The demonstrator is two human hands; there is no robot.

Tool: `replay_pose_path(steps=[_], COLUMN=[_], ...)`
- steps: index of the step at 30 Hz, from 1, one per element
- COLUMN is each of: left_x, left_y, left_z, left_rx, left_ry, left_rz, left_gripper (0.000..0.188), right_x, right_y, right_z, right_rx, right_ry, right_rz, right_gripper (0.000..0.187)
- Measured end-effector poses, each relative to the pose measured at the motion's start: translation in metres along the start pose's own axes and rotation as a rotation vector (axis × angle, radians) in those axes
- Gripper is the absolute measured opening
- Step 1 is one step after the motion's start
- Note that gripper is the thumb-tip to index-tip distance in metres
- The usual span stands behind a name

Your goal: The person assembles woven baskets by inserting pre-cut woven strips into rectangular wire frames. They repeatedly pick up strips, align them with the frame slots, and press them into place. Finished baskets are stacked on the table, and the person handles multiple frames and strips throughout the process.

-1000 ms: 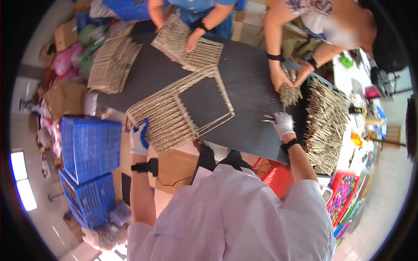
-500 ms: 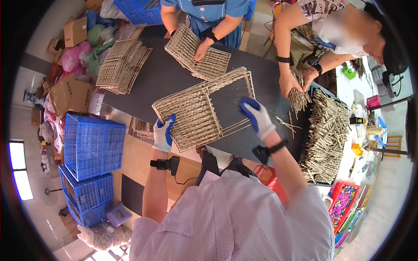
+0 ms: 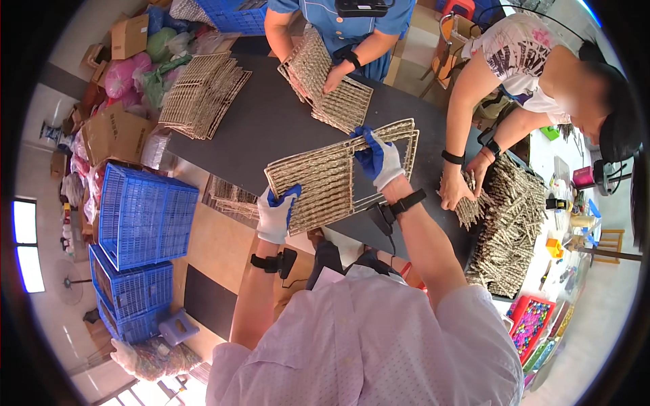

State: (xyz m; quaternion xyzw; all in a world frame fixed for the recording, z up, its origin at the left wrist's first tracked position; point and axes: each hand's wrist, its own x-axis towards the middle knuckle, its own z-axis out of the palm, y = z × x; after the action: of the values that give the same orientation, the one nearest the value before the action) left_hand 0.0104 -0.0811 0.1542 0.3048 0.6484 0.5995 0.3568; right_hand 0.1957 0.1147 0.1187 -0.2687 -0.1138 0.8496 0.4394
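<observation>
Left hand [image 3: 276,215] curled low, right hand [image 3: 380,160] (gloved likewise) farther forward

Mapping table [image 3: 257,128] layout, left to right: panel stack [image 3: 202,98], slatted frame [image 3: 315,193], heaped sticks [image 3: 511,223].
Finding frame over near edge, between stack and sticks; finding co-worker's panels [image 3: 349,103] behind it, toward far edge; finding crates [image 3: 152,213] stacked left of table, with cardboard box [image 3: 115,137] behind.

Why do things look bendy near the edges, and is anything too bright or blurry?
Head view: the fisheye lens bends straight edges and leaves the corners black; head view: the window at left glares white; head view: the woven frame looks fairly clear, but one co-worker's head has a blurry patch.
</observation>
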Motion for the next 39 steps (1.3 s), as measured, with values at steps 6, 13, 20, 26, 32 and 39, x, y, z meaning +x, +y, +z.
replay_pose_path(steps=[6, 13, 20, 26, 32, 39], left_x=[0.005, 0.013, 0.014, 0.010, 0.006, -0.005], left_y=[-0.019, -0.024, -0.021, -0.016, -0.020, 0.002], left_z=[-0.006, -0.025, -0.015, -0.013, 0.001, 0.015], left_rx=[-0.310, -0.485, -0.328, -0.284, -0.201, 0.089], left_ry=[0.079, 0.011, -0.039, -0.008, 0.022, 0.038], left_rz=[-0.091, -0.241, -0.132, -0.097, -0.115, -0.016], left_gripper=[0.029, 0.031, 0.031, 0.030, 0.030, 0.030], right_x=[-0.002, -0.016, -0.006, -0.014, -0.004, 0.004], right_y=[-0.004, -0.012, -0.002, -0.009, -0.008, -0.007], right_z=[0.010, 0.004, -0.008, 0.004, 0.002, -0.008], right_rx=[-0.026, 0.006, 0.137, 0.107, 0.066, 0.113], right_ry=[-0.133, -0.438, -0.346, -0.373, -0.226, -0.118], right_rz=[0.069, 0.078, 0.005, 0.036, -0.019, -0.012], right_gripper=[0.023, 0.044, 0.035, 0.036, 0.028, 0.020])
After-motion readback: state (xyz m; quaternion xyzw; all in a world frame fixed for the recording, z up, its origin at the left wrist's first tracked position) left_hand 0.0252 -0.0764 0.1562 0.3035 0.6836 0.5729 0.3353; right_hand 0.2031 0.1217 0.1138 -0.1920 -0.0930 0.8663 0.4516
